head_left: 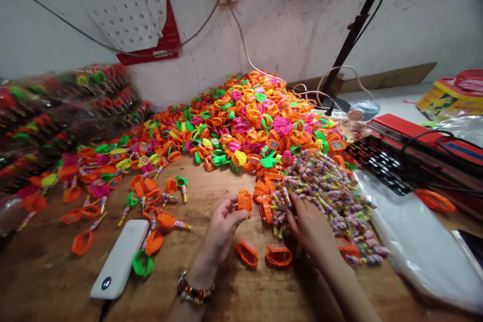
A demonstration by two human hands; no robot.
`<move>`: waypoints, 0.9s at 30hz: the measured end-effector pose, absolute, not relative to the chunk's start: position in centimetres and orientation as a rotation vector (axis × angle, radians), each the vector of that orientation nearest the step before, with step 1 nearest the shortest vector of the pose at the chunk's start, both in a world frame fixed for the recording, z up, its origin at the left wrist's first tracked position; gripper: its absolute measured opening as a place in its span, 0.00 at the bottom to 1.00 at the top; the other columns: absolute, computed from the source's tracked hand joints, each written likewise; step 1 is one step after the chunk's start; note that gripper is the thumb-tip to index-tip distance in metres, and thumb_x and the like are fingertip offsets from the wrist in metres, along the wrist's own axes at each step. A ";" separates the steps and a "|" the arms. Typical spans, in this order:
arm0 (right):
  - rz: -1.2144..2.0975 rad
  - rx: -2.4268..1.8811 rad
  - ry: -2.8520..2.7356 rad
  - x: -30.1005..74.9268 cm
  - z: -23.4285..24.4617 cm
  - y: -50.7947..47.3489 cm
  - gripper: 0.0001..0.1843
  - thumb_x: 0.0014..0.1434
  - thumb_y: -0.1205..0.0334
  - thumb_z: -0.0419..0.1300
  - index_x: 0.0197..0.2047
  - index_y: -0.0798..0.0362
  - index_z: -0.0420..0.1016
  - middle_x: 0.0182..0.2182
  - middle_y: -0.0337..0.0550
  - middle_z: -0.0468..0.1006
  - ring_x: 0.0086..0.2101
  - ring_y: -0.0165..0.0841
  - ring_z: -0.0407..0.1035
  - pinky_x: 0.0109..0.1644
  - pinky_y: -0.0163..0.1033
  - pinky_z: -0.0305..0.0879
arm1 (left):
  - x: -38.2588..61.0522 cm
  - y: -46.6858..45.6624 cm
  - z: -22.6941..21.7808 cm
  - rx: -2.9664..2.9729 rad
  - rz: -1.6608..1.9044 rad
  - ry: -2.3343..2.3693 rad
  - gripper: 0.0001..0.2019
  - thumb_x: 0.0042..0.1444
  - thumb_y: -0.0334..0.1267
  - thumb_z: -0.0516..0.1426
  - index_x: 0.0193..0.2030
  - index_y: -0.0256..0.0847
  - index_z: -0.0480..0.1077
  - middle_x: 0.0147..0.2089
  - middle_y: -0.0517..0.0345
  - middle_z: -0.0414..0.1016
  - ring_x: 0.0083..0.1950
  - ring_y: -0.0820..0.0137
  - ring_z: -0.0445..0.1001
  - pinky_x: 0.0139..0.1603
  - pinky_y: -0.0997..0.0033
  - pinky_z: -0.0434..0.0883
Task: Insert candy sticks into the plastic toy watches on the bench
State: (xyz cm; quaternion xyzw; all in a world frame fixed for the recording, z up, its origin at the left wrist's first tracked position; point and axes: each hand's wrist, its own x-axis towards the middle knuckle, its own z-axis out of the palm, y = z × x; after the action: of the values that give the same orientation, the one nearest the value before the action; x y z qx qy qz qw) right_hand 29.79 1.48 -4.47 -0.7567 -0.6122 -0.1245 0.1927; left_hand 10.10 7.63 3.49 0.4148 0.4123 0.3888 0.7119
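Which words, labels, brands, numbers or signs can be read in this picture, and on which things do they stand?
None can be read with certainty.
Wall sheet: rows of small dark marks, too blurred.
Red lid: pale marks, too blurred.
Wrapped sticks: coloured print, too small.
Plastic bands: labels on some, too small.
White power bank: pale mark in a dark spot, too small.

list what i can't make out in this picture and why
Head view: what lies under the right hand; the hand covers it.
Head view: print on the wall sheet; too small, blurred.
Head view: single pieces in the bagged stack; blurred.
Head view: the rest of the dark flat object; cut by the right edge.
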 end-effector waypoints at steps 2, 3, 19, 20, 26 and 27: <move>-0.290 -2.121 -1.657 29.6 -3.7 1.8 0.17 0.63 0.68 0.50 0.54 0.62 0.67 0.36 0.51 0.74 0.36 0.39 0.69 0.40 0.40 0.64 | 10.3 6.4 4.4 0.791 0.857 0.879 0.18 0.40 0.40 0.68 0.39 0.36 0.74 0.39 0.56 0.76 0.39 0.74 0.73 0.43 0.77 0.71; -0.266 -2.131 -1.622 29.5 -3.4 1.9 0.18 0.62 0.70 0.50 0.54 0.62 0.67 0.36 0.51 0.74 0.37 0.39 0.69 0.41 0.40 0.64 | 10.4 5.9 4.6 0.756 0.855 0.872 0.18 0.40 0.42 0.69 0.38 0.37 0.75 0.38 0.56 0.76 0.38 0.75 0.73 0.41 0.77 0.71; 0.054 -2.180 -1.487 29.1 -1.4 5.2 0.14 0.59 0.73 0.49 0.45 0.65 0.71 0.40 0.59 0.72 0.40 0.40 0.69 0.45 0.42 0.64 | 9.6 4.5 3.5 1.470 0.889 1.032 0.14 0.53 0.51 0.60 0.35 0.41 0.77 0.53 0.47 0.71 0.54 0.61 0.72 0.47 0.68 0.73; 0.060 -2.161 -1.476 28.9 -0.9 4.7 0.13 0.60 0.72 0.49 0.46 0.64 0.71 0.40 0.58 0.72 0.39 0.39 0.69 0.45 0.42 0.65 | 9.4 4.5 3.9 1.531 0.911 1.050 0.14 0.54 0.50 0.59 0.36 0.42 0.77 0.52 0.48 0.72 0.55 0.61 0.71 0.49 0.67 0.73; 0.270 -1.468 -1.529 25.6 5.1 -0.6 0.14 0.67 0.66 0.48 0.53 0.52 0.67 0.44 0.46 0.75 0.46 0.32 0.71 0.48 0.35 0.69 | 8.2 4.2 6.5 1.849 1.011 1.057 0.06 0.57 0.41 0.58 0.37 0.47 0.77 0.50 0.54 0.75 0.53 0.66 0.74 0.55 0.68 0.71; 0.275 -1.404 -1.538 24.9 6.0 -1.3 0.15 0.67 0.66 0.48 0.55 0.51 0.67 0.45 0.46 0.75 0.47 0.31 0.71 0.48 0.34 0.70 | 8.0 4.1 6.8 1.892 1.029 1.037 0.05 0.58 0.40 0.58 0.37 0.47 0.77 0.49 0.55 0.75 0.53 0.66 0.74 0.54 0.69 0.71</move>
State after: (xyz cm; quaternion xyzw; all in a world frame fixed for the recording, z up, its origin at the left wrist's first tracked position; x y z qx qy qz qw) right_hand 24.89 -1.26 6.01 -0.5800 -0.6351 0.1134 0.4974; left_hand 8.03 4.10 6.82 0.7362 0.4036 0.4005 0.3670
